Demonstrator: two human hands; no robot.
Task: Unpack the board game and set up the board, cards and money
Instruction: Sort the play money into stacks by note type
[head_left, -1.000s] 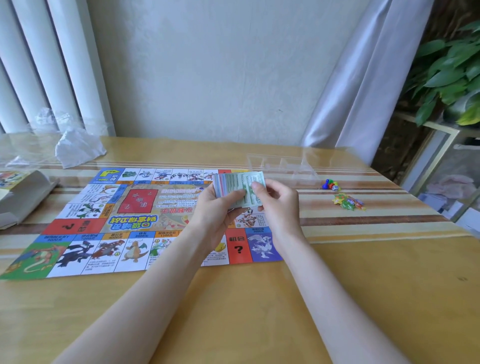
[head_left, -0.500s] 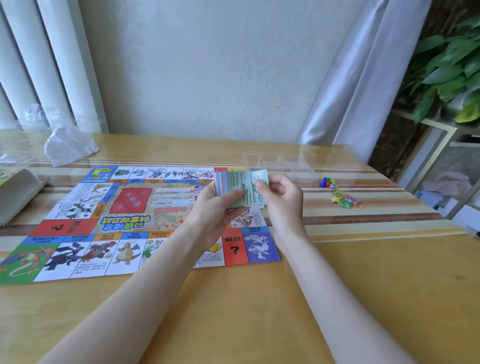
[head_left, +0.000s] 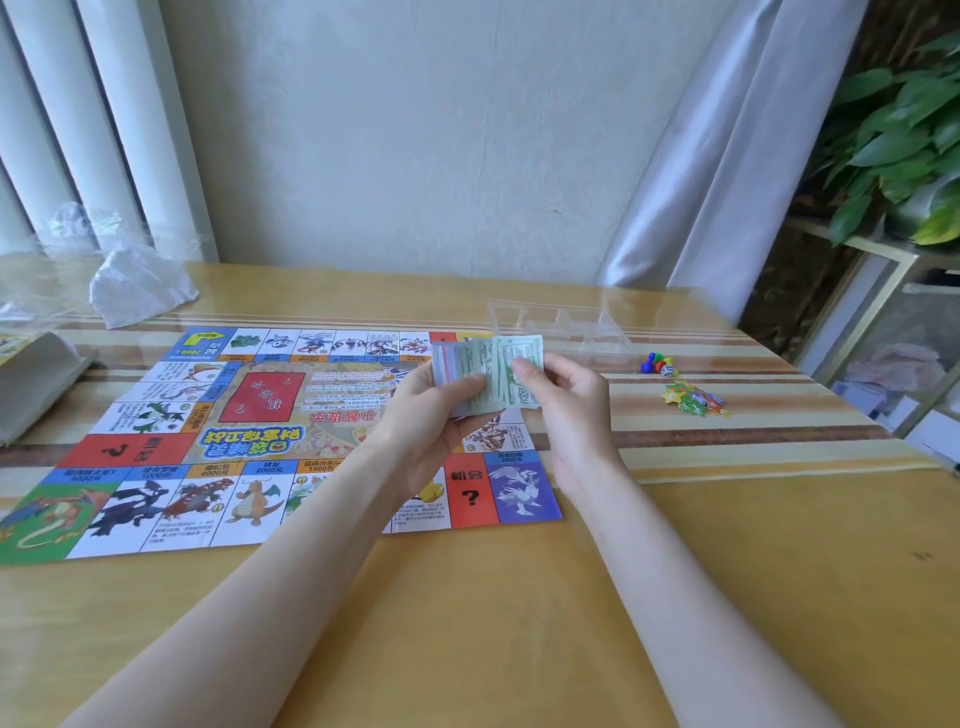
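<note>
Your left hand grips a fanned stack of green and pink paper play money above the right edge of the colourful printed game board lying flat on the wooden table, while your right hand pinches the front green note.
</note>
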